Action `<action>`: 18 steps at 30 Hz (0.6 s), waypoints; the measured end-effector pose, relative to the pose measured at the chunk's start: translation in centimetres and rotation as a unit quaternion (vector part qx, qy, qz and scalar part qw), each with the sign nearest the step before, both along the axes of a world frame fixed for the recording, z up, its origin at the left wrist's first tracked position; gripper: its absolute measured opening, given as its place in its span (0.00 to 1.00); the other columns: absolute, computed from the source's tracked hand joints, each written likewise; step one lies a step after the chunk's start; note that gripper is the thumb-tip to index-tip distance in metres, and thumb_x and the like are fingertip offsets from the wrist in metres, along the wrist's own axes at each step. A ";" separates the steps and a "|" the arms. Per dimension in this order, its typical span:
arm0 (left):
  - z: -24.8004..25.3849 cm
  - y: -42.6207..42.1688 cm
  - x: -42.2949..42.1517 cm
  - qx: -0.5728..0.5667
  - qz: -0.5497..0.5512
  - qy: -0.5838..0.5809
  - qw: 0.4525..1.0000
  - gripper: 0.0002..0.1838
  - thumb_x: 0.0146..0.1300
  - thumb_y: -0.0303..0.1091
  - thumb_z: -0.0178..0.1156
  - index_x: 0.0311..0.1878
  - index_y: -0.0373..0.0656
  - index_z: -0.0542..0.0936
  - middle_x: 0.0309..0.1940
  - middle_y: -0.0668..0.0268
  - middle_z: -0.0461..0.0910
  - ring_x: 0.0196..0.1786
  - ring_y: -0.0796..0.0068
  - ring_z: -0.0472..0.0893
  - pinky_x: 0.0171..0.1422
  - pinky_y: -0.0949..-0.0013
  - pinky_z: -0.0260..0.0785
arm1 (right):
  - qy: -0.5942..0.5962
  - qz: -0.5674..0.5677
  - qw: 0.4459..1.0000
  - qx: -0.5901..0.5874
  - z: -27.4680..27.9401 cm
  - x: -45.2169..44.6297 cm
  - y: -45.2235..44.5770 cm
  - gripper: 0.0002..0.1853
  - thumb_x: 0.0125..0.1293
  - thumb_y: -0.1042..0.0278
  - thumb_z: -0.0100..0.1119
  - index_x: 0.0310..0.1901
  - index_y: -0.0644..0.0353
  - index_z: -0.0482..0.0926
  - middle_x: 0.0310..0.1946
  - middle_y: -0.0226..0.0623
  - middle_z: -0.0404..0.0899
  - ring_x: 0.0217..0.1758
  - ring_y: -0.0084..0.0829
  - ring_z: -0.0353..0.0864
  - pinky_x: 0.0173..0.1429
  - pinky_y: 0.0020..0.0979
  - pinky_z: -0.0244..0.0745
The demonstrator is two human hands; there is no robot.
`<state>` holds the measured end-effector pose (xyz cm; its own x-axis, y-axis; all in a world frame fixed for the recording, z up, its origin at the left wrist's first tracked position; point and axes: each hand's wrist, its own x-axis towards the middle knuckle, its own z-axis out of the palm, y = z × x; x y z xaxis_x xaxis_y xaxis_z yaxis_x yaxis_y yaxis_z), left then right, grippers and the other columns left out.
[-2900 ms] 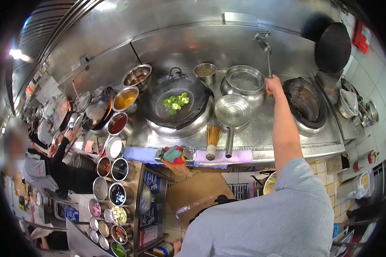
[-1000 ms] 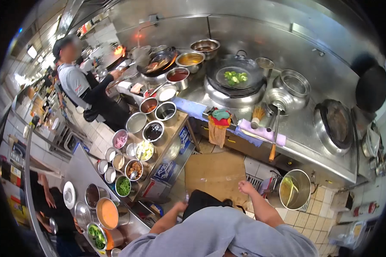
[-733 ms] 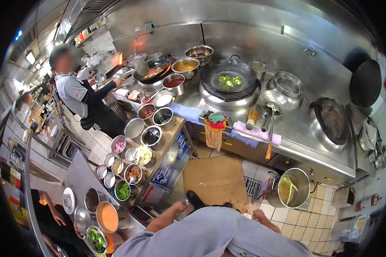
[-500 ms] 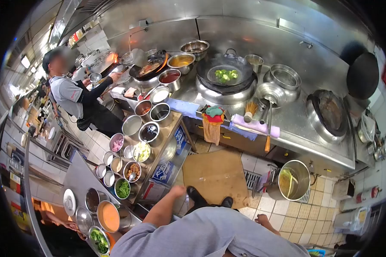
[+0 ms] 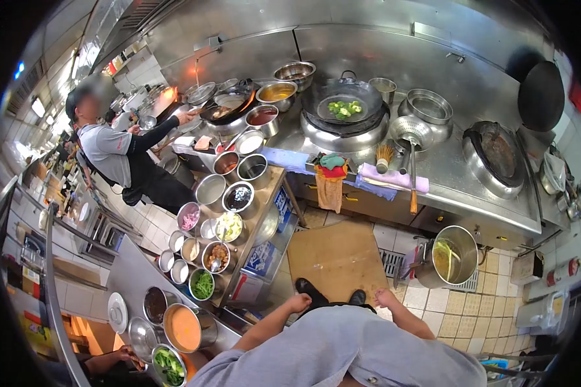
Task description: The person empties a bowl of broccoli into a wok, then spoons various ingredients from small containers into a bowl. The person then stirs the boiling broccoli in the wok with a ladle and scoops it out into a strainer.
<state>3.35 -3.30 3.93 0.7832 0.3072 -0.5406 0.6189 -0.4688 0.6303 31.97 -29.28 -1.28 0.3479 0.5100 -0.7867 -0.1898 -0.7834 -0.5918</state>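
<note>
My left hand [image 5: 299, 302] is low in front of me at the left, its fingers curled, with nothing visible in it. To the right, my right hand [image 5: 384, 297] is also loosely curled near my waist, and its fingers are too small to read in detail. Both hands are over the floor, touching no cookware. Green vegetable pieces [image 5: 345, 109] lie in a black wok [image 5: 319, 98] on the stove. A ladle [image 5: 413, 187] with a wooden handle rests on a perforated strainer [image 5: 411, 131], beside a bamboo brush [image 5: 384, 157].
Metal pots of sauces and ingredients, including one with green onion [image 5: 202, 284], stand at the left. A co-worker [image 5: 119, 145] cooks at another wok. A large pot [image 5: 455, 255] stands at the right, below the stove edge [image 5: 471, 211]. Another person's hand [image 5: 128, 355] shows at lower left.
Earlier my right hand reached to the back of the stove; now both hands are low by my body. The view has turned left, and the ladle now lies on the strainer.
</note>
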 end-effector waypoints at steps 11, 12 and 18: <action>-3.8 1.9 -15.0 0.029 0.174 0.150 0.973 0.17 0.56 0.44 0.50 0.38 0.41 0.80 0.34 0.55 0.80 0.33 0.61 0.80 0.41 0.62 0.71 | -0.051 0.015 0.997 -0.064 1.2 0.6 -0.3 0.12 0.63 0.61 0.43 0.44 0.54 0.73 0.29 0.32 0.77 0.29 0.29 0.79 0.30 0.36 0.74; -4.2 1.9 -15.2 0.030 0.175 0.148 0.973 0.17 0.56 0.44 0.50 0.38 0.41 0.80 0.34 0.55 0.80 0.33 0.61 0.80 0.41 0.62 0.71 | -0.049 0.005 0.996 -0.069 1.7 0.2 -0.3 0.11 0.63 0.61 0.43 0.42 0.54 0.73 0.29 0.32 0.77 0.29 0.29 0.79 0.30 0.37 0.74; -4.8 1.8 -12.6 -0.131 0.342 0.094 0.926 0.14 0.57 0.38 0.51 0.38 0.38 0.79 0.27 0.61 0.79 0.28 0.73 0.78 0.32 0.71 0.69 | -0.037 0.009 0.997 -0.068 3.2 -1.4 -0.2 0.11 0.63 0.61 0.43 0.40 0.55 0.73 0.28 0.34 0.77 0.29 0.30 0.80 0.30 0.37 0.75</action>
<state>-9.23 -1.46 -0.86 0.3388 0.5357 -0.7734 0.8243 0.2272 0.5185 30.62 -29.48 1.97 0.3994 0.4072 -0.8214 -0.1349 -0.8601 -0.4920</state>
